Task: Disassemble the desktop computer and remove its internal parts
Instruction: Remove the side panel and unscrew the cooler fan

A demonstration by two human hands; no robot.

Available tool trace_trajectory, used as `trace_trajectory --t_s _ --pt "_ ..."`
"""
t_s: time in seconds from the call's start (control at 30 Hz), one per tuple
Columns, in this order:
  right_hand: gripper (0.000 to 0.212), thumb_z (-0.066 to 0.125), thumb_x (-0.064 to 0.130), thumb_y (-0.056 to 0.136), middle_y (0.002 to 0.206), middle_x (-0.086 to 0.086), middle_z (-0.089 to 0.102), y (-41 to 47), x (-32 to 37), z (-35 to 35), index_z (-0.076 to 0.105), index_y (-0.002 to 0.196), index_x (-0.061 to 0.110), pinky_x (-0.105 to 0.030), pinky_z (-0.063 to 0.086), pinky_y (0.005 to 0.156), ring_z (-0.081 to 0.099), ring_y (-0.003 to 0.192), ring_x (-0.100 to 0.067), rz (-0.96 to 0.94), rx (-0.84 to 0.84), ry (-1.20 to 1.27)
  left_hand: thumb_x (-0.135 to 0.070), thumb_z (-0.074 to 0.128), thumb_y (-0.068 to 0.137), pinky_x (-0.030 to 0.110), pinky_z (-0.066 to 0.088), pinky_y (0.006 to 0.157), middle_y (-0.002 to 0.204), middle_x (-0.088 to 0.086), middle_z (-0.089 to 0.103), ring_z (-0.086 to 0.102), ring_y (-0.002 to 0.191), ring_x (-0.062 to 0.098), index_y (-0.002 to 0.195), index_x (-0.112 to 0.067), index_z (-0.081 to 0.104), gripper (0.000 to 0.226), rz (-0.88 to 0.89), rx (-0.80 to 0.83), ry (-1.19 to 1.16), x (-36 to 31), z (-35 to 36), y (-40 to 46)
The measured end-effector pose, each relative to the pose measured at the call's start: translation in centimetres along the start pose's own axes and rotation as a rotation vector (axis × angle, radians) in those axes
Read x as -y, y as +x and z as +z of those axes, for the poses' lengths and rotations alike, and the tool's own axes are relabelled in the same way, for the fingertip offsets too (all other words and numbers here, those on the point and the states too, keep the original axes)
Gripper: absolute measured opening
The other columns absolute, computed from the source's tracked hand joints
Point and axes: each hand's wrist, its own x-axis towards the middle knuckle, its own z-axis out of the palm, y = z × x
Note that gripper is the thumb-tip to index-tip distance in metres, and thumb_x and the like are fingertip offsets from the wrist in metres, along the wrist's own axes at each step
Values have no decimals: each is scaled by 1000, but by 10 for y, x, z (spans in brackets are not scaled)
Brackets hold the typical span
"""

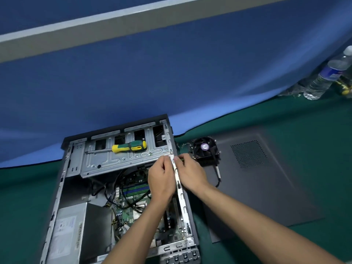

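Case (pixel 57 216) lies open on the green table (pixel 314 216), side off. PSU (pixel 66 239) near left, motherboard (pixel 133 212) mid. Left hand (pixel 162 180) and right hand (pixel 190 173) both curl around the case's right rail (pixel 180 189), thumbs pinching its far end. Screwdriver (pixel 129 146) rests on the drive cage (pixel 123 159). Fan (pixel 204 149) sits on the side panel (pixel 266 180), right. Bottle (pixel 327 73) far right.

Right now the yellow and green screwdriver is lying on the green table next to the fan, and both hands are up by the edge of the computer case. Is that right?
Not quite. The screwdriver lies on the metal drive cage inside the computer case, not on the table by the fan. The head view shows it. The left hand and right hand are at the case edge, as you said.
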Motion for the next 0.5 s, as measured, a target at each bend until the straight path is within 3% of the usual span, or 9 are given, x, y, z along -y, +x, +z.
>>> trace_trajectory --t_s 0.13,0.23,0.33,0.5 --pt "48 23 44 101 127 -15 57 5 8 23 42 130 11 -38 40 81 55 112 -33 100 -63 -26 -20 45 94 31 33 55 62 -1 54 48 60 16 67 -10 54 31 -52 26 227 22 -23 -4" --pt "49 20 45 101 117 -15 62 4 9 31 46 124 10 -38 40 76 58 104 -34 91 -161 -81 -20 49 91 26 39 68 91 -8 64 57 84 12 95 -20 66 18 -115 75 388 36 -35 -3" --pt "48 20 43 102 107 -15 65 2 11 32 48 118 9 -39 41 75 60 98 -35 68 -177 -133 -15 49 91 27 41 83 110 -5 62 54 104 14 110 -17 64 25 -110 132 464 49 -38 -3" --pt "43 18 37 103 108 -11 64 -1 18 32 45 120 9 -34 36 63 63 91 -30 13 -223 -317 -18 48 93 31 39 92 123 3 54 44 115 17 123 -10 54 32 -185 129 631 69 -41 1"
